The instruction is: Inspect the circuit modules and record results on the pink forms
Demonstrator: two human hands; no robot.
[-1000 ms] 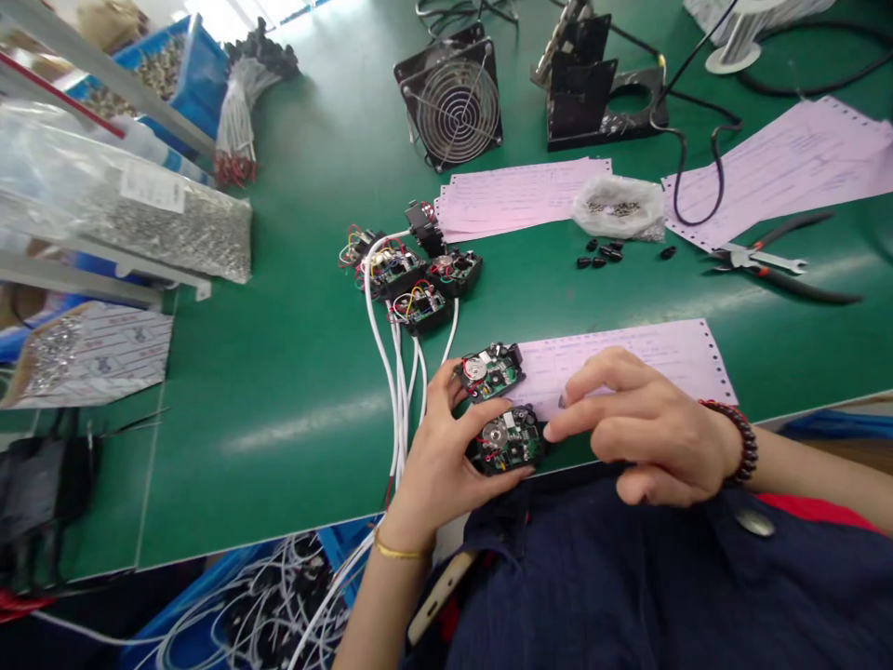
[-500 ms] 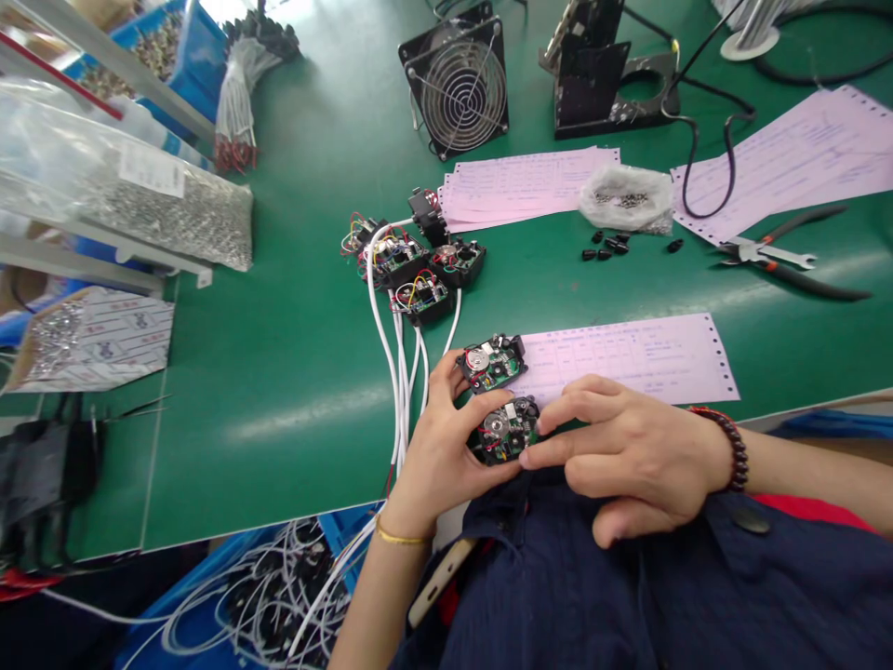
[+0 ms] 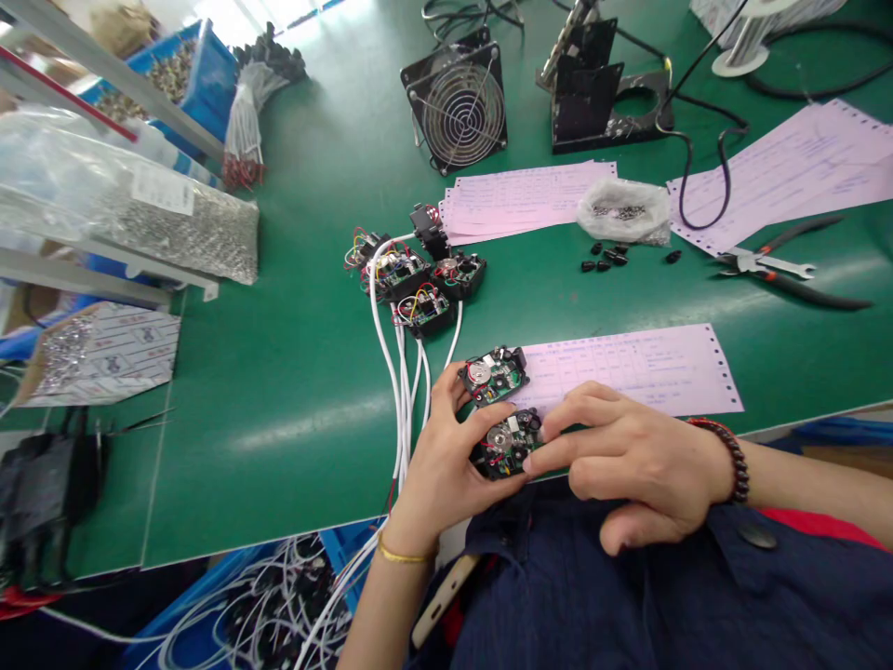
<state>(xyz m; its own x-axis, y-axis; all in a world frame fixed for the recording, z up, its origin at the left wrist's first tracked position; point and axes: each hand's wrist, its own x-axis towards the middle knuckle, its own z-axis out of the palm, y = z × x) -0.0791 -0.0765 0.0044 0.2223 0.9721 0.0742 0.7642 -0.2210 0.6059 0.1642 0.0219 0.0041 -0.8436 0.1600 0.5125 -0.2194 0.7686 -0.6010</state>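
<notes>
My left hand (image 3: 446, 465) grips a small black housing with a green circuit board (image 3: 511, 443) between thumb and index finger, near the table's front edge. Its other fingers reach to a second, similar board unit (image 3: 495, 374) just above. My right hand (image 3: 628, 461) touches the right side of the lower unit with its index and middle fingertips; its fingers are spread and its thumb hangs free. Both units lie by the left end of a pink printed sheet (image 3: 628, 368). Further back sits a cluster of wired black units (image 3: 425, 307) with white cables (image 3: 401, 409).
A fan (image 3: 461, 107) and a black metal stand (image 3: 593, 112) stand at the back. Pliers (image 3: 802, 284), black caps (image 3: 614, 256) and a bag of small parts (image 3: 623, 212) lie right. Bags (image 3: 195, 219) are left; a blue bin (image 3: 188, 642) of cables is below.
The whole view has shifted slightly, so the table things appear a little lower. Both hands keep nearly the same pose at the lower unit.
</notes>
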